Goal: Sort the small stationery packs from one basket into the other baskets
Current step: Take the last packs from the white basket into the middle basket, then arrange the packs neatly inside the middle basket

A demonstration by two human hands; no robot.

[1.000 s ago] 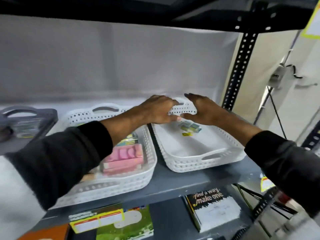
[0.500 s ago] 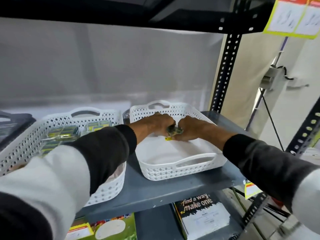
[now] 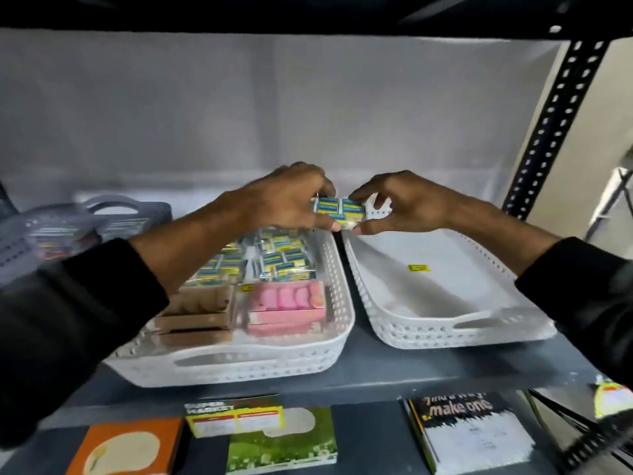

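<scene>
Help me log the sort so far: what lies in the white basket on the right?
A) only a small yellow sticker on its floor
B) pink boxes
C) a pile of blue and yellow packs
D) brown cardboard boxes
A: the right white basket shows a bare floor with just a yellow sticker; the blue and yellow pack is held above by the left hand and right hand.

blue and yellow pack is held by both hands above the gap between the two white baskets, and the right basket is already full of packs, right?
Not quite. The head view shows the right basket holding no packs, only a small yellow sticker. Both the left hand and right hand do hold the pack.
</scene>
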